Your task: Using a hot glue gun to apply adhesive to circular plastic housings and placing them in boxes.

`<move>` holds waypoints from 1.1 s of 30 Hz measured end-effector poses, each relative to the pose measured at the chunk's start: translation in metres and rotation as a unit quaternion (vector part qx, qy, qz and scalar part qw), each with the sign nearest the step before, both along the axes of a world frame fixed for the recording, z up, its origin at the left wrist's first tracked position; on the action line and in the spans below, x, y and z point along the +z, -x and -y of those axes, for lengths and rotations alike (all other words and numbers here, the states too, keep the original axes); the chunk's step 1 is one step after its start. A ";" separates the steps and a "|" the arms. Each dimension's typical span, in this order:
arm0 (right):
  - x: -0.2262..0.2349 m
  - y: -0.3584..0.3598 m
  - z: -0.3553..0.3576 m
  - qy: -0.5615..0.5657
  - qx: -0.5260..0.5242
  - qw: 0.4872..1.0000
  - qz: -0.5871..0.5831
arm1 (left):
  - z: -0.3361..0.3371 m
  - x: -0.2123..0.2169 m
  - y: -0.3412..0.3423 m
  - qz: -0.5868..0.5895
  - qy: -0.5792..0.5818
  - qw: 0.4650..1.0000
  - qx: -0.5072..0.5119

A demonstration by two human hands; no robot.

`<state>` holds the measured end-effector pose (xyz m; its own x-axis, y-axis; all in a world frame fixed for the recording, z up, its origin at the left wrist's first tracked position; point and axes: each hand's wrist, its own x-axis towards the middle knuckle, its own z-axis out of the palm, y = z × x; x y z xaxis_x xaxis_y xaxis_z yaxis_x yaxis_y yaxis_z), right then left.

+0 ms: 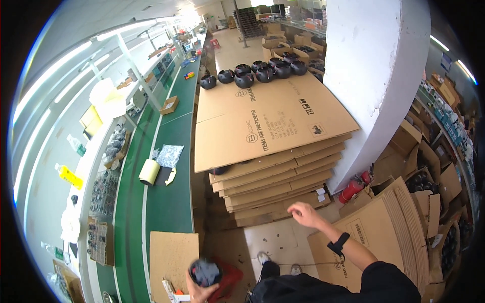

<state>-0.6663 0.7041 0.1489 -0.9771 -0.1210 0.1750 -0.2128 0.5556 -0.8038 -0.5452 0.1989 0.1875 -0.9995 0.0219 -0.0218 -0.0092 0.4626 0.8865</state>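
Note:
At the lower edge my left hand point(198, 292) grips the rim of a black round shell point(218, 279). Something grey and blurred point(206, 271) fills its opening. This shell is beside a cardboard sheet point(174, 252) at the bench's near end, with a red thing point(232, 278) just right of it. My right hand point(303, 215) hangs in the air with loosely curled fingers and nothing visible in them. It is nearest to the front of a stack of cardboard layers point(283, 187). Several similar black round shells point(263, 74) stand in rows on the stack's far end.
A green-topped bench point(177, 202) runs along the left, bearing a yellow roll point(149, 171) and a plastic bag point(170, 155). A white pillar point(374, 76) rises right of the stack, with a red fire extinguisher point(353, 188) at its foot. Flattened cartons point(374, 237) lie at right.

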 end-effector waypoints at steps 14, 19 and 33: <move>0.018 0.316 -0.124 -0.331 -0.223 0.911 -0.108 | -0.273 0.224 0.669 -0.157 0.301 0.917 -0.208; 0.032 0.324 -0.118 -0.298 -0.236 0.924 -0.037 | -0.328 0.149 0.843 -0.040 0.225 0.961 -0.158; 0.034 0.331 -0.127 -0.305 -0.237 0.922 -0.033 | -0.382 -0.002 0.922 -0.084 -0.192 0.975 -0.069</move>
